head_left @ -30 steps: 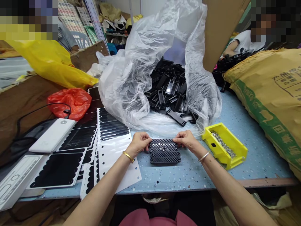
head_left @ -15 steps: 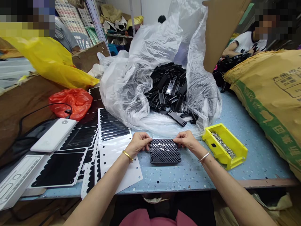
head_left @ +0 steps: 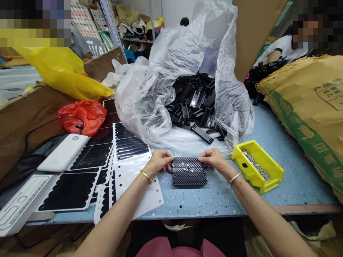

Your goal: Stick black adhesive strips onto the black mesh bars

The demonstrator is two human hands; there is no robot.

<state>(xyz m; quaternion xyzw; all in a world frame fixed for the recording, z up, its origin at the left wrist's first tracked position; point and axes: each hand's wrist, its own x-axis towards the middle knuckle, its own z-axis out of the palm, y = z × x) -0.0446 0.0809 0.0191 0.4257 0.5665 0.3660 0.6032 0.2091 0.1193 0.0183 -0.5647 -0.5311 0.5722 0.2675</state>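
Black perforated plastic strips point(head_left: 189, 172) lie between the left hand point(head_left: 158, 162) and right hand point(head_left: 213, 159), both grasping the top strip's ends.

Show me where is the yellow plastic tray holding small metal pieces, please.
In the head view, the yellow plastic tray sits on the right part of the speckled blue table, just right of the person's right hand and below the clear plastic bag.

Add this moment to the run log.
Left hand, right hand: both on black perforated plastic strips | Beside: yellow bin of small metal parts
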